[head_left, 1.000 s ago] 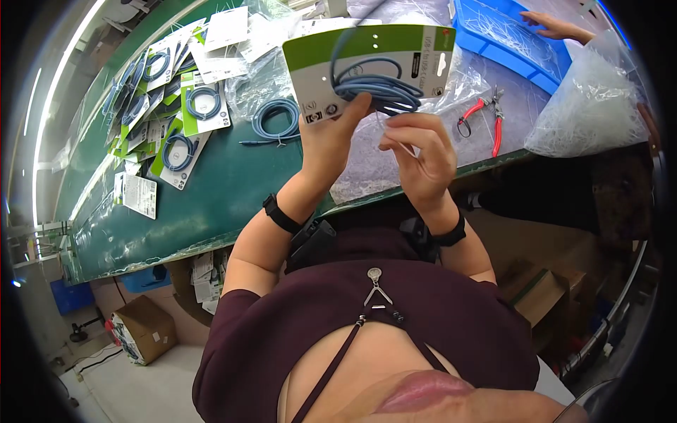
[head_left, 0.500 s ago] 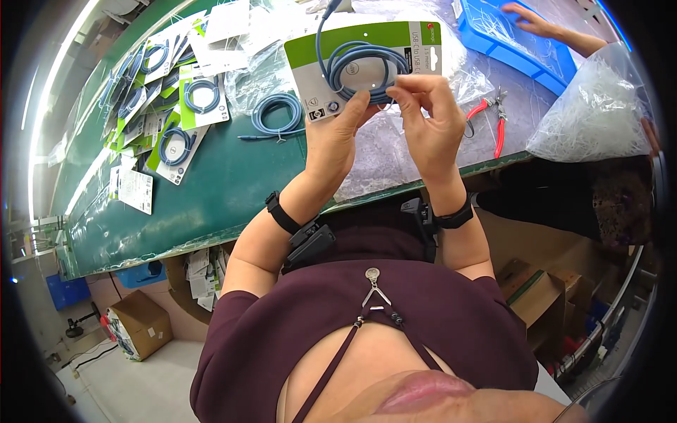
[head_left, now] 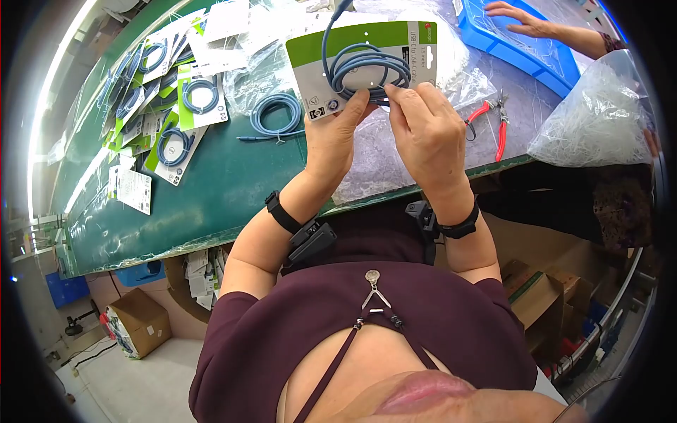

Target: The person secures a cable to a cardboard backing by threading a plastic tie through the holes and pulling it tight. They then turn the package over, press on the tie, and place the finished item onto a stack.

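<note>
A green-and-white packaging card [head_left: 305,74] is held up over the table in my left hand [head_left: 333,137], thumb in front and the other fingers behind it. Against its face lies a coiled blue cable [head_left: 400,63], with one end rising past the card's top edge. My right hand [head_left: 429,134] is closed in a pinch at the coil's lower right, its fingertips against the cable. Whatever is between those fingertips is too small to make out. Another blue cable coil [head_left: 257,118], bound with a tie, rests on the green tabletop left of my left hand.
Carded blue cables [head_left: 201,96] are piled at the left. Red-handled pliers [head_left: 501,137] lie right of my right hand. A blue bin [head_left: 543,76] holds clear strips, with a co-worker's hand [head_left: 525,21] over it. A clear bag [head_left: 592,116] of strips sits at the table's right edge.
My right hand has shifted slightly left and down, its fingers now bunched closer against the coil. The card has tilted a little. The co-worker's hand has moved left over the bin.
</note>
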The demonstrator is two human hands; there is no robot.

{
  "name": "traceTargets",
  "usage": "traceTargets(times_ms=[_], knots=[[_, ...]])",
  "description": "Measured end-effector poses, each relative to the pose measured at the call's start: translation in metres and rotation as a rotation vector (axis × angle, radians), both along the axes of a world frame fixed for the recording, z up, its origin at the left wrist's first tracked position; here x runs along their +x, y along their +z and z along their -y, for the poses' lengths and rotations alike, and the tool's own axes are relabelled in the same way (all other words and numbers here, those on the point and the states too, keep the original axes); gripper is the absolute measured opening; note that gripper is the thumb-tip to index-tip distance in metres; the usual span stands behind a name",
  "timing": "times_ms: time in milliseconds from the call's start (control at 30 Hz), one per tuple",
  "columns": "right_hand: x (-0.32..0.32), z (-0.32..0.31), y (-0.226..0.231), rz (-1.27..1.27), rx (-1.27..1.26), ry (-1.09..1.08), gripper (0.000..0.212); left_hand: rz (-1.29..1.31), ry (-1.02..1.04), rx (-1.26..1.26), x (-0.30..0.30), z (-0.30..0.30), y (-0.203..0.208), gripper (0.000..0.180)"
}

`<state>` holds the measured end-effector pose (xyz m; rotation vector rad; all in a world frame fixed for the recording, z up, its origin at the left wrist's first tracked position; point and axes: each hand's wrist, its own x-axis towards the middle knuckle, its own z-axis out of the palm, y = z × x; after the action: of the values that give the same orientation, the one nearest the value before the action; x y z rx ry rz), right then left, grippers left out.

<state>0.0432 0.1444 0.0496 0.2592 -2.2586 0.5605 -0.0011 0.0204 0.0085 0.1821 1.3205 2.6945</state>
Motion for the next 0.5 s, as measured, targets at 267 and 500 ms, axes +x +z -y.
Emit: traceTargets(times_ms=[267,500], knots=[[-0.0027,-0.0021,-0.0011,0.007,0.036,0.001,0.018,-0.063,0.057,-0.036,-0.0007,-0.0026,-0.0039,0.024],[-0.0035,-0.0012,-0.0018,0.0,0.028,0.004,0.018,-0.133,0.122,-0.189,-0.0006,-0.001,-0.0082,0.017]])
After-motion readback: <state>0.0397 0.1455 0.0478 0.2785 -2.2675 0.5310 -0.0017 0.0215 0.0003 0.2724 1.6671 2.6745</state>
